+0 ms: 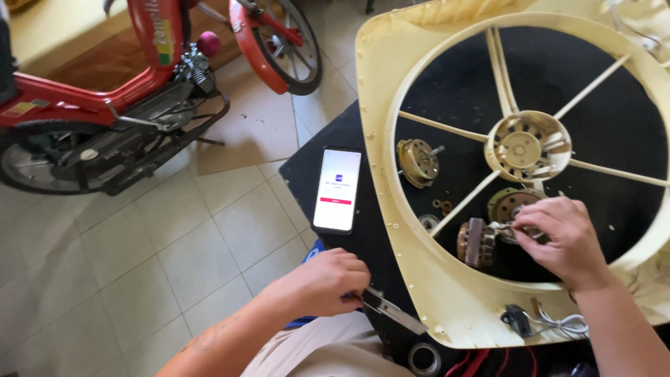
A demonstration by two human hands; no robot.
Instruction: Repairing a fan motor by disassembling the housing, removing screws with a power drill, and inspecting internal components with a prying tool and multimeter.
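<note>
Beside the fan frame (391, 230), the left hand (324, 283) grips a tool (391, 311) while the right hand (565, 234) pinches motor wires (506, 230), which could tear if tugged.

The right hand (569, 241) pinches wiring at a copper-wound motor stator (477, 242) inside the cream fan housing (391, 209), while the left hand (326, 281) grips a metal tool (392, 309) (tip at the housing's edge) below a lit phone (337, 189).
</note>
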